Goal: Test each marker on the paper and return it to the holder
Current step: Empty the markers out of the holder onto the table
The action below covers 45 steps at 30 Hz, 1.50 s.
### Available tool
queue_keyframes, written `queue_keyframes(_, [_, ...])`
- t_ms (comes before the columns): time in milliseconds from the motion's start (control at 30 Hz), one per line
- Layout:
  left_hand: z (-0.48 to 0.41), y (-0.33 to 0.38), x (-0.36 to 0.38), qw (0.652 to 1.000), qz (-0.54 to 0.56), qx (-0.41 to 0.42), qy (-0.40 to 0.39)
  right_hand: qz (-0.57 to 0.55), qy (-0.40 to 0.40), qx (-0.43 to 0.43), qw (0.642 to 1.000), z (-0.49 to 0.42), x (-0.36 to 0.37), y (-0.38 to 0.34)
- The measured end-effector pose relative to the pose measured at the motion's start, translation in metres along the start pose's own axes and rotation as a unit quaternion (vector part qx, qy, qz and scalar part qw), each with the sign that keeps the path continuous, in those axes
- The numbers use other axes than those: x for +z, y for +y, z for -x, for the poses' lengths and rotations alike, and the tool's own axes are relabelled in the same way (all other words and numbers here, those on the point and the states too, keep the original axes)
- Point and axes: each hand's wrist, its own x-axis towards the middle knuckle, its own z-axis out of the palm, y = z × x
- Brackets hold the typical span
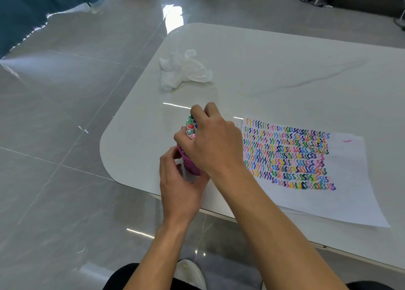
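Observation:
A pink holder (191,166) stands near the table's front left corner, packed with several markers (190,126) whose coloured caps stick out at the top. My left hand (178,180) grips the holder from the near side. My right hand (211,138) is curled over the top of the bundle of markers, its fingers around them; which marker it holds is hidden. To the right lies the white paper (350,180), covered with rows of coloured zigzag strokes.
A crumpled white tissue (183,69) lies further back on the white table (274,70), with a thin wooden stick (178,88) beside it. The table's rounded edge runs just left of the holder, with grey floor tiles beyond.

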Motion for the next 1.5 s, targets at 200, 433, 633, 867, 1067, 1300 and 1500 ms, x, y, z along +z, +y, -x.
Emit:
queue_keyframes(200, [0.0,-0.003,-0.001,1.0,-0.003,0.009,-0.01,-0.031,0.022,-0.023,0.999,0.001,-0.002,0.003])
queue_keyframes(433, [-0.001,-0.009,-0.003,1.0,-0.01,0.021,-0.012,-0.089,0.03,-0.045,0.995,0.007,-0.007,0.005])
queue_keyframes(633, [-0.004,-0.013,-0.005,1.0,-0.009,0.013,-0.007,-0.15,0.074,-0.037,0.985,0.006,-0.017,0.005])
queue_keyframes(867, [-0.009,-0.012,-0.009,0.999,-0.039,0.026,-0.005,-0.249,0.19,0.027,0.95,-0.009,-0.039,0.015])
queue_keyframes(1067, [-0.019,-0.013,-0.014,0.999,-0.032,0.019,-0.001,-0.379,0.213,0.188,0.881,-0.018,-0.059,0.063])
queue_keyframes(1300, [-0.033,-0.015,-0.008,0.999,-0.031,0.023,-0.003,-0.378,0.151,0.291,0.866,0.002,-0.025,0.103])
queue_keyframes(1500, [-0.035,-0.017,-0.007,0.998,-0.061,0.021,0.014,-0.333,-0.005,0.288,0.898,-0.012,0.0,0.11])
